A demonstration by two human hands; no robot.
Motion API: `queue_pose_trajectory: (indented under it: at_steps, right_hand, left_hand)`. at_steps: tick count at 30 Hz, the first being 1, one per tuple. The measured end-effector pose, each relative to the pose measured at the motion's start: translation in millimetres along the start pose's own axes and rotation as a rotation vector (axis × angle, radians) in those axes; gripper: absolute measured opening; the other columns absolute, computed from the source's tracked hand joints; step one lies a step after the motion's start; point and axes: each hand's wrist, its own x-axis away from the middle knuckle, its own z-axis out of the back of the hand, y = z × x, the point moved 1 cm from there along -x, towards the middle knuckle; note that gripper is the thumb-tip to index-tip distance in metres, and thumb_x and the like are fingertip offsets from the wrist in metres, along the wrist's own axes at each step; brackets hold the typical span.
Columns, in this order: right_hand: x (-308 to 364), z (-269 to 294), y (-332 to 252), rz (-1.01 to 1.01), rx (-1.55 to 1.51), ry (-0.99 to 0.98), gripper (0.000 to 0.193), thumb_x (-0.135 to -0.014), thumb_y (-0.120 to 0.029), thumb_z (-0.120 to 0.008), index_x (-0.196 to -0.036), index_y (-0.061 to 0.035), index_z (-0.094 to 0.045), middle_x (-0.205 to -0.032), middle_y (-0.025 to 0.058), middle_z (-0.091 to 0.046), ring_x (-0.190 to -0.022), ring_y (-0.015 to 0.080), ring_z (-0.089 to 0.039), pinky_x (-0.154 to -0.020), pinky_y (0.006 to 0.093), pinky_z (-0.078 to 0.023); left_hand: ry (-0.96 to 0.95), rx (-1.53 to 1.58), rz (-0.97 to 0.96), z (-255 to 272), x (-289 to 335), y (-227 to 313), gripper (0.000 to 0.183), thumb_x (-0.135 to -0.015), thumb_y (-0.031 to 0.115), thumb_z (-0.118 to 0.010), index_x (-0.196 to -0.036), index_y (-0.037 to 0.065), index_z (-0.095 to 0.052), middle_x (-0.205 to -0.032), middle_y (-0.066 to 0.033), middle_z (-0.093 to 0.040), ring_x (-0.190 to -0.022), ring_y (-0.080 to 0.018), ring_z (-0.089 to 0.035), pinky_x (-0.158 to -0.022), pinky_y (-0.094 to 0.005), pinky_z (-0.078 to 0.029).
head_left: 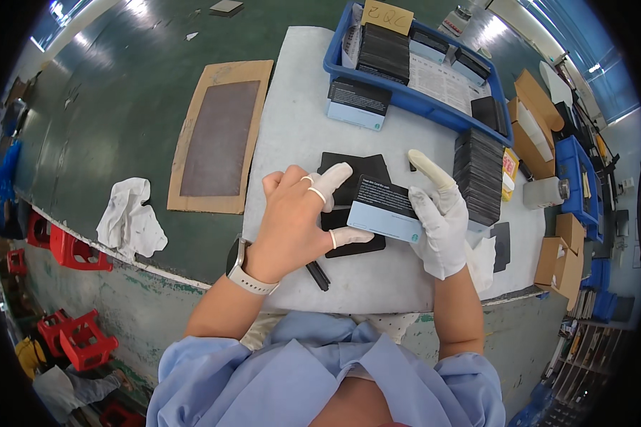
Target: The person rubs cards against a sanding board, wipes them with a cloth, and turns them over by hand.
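A black and light-blue card is held tilted over the table by my right hand. That hand wears a white glove, its thumb on the card's right end and its index finger raised, with a pale finger cot. My left hand is bare apart from finger cots on thumb and index finger. Those two fingers are spread apart at the card's left end, the thumb tip by its lower corner; whether they touch it I cannot tell. Beneath lie several black cards, partly hidden by my hands and the held card.
Right of my hands stands a long stack of black cards. Behind it sits a blue bin holding card stacks. More cards lean against its front. A cardboard-framed dark pad and a white cloth lie left; a black pen-like object lies near me.
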Motion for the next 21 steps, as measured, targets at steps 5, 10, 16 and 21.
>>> queue_pose_trajectory:
  at_steps: [5, 10, 16, 21]
  right_hand:
    - [-0.1, 0.3, -0.2, 0.024, 0.020, 0.007, 0.040, -0.089, 0.001, -0.058, -0.127, 0.0007, -0.047, -0.133, 0.0131, -0.051, -0.100, 0.0114, -0.059, -0.087, 0.0244, -0.048]
    - [0.1, 0.8, -4.9, 0.025, 0.185, 0.011, 0.040, -0.090, -0.001, -0.059, -0.128, -0.0015, -0.048, -0.132, 0.0089, -0.052, -0.099, 0.0099, -0.057, -0.086, 0.0237, -0.046]
    - [0.4, -0.4, -4.5, -0.022, 0.178, 0.024, 0.041, -0.090, -0.001, -0.059, -0.129, -0.0016, -0.047, -0.132, 0.0077, -0.052, -0.106, 0.0108, -0.054, -0.090, 0.0251, -0.044]
    - [0.5, -0.8, 0.8, 0.037, 0.187, 0.017, 0.041, -0.090, 0.000, -0.055, -0.130, 0.0009, -0.045, -0.132, 0.0102, -0.052, -0.100, 0.0079, -0.057, -0.088, 0.0226, -0.045]
  left_hand:
    - [0.047, -0.016, -0.072, -1.5, -2.3, 1.6, 0.072, -0.056, 0.052, -0.079, -0.110, 0.008, -0.063, -0.067, 0.0003, -0.051, -0.072, -0.0184, -0.043, -0.072, -0.0341, -0.025]
    - [0.028, -0.039, -0.094, -5.0, -3.2, 3.7, 0.067, -0.057, 0.053, -0.079, -0.102, 0.006, -0.065, -0.065, 0.0000, -0.050, -0.071, -0.0180, -0.043, -0.071, -0.0338, -0.025]
    - [0.050, -0.059, -0.101, -8.2, 0.2, 3.9, 0.066, -0.057, 0.053, -0.079, -0.100, 0.004, -0.066, -0.065, 0.0000, -0.050, -0.071, -0.0181, -0.043, -0.071, -0.0336, -0.026]
    - [0.055, -0.081, -0.098, -7.0, 0.0, 3.9, 0.070, -0.052, 0.047, -0.085, -0.105, 0.007, -0.064, -0.065, 0.0043, -0.051, -0.071, -0.0150, -0.045, -0.072, -0.0324, -0.028]
